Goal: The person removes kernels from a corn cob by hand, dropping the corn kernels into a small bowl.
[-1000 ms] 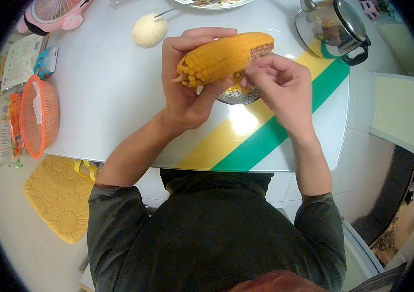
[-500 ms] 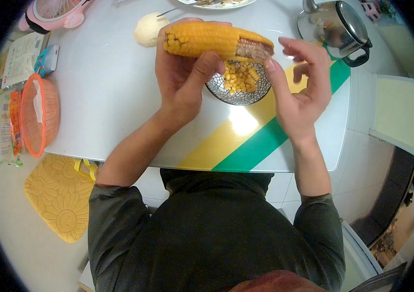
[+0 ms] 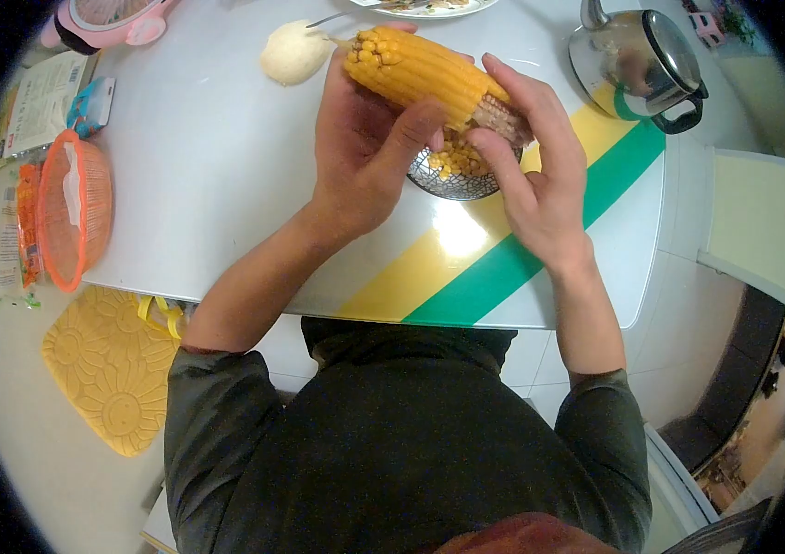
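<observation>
A yellow corn cob (image 3: pixel 420 74) is held up over the table, tilted down toward the right, its right end stripped to the bare core. My left hand (image 3: pixel 360 152) wraps round the cob's left part, thumb lying along the near side. Round the stripped end, my right hand (image 3: pixel 545 157) closes with thumb and fingers on either side. Just below the cob stands a small bowl (image 3: pixel 466 188) with a crackle pattern, partly hidden by the hands. Loose corn kernels (image 3: pixel 457 157) lie in it.
A pale bun (image 3: pixel 295 53) and a plate of food (image 3: pixel 443 9) with a utensil sit at the back. A steel kettle (image 3: pixel 637 60) stands at the right. An orange basket (image 3: pixel 74 212) and food packets (image 3: pixel 46 102) line the left side. A pink object (image 3: pixel 111 23) is back left.
The cob has tilted, its right end now lower, and shifted slightly right. My right hand has moved left and closed on the stripped end.
</observation>
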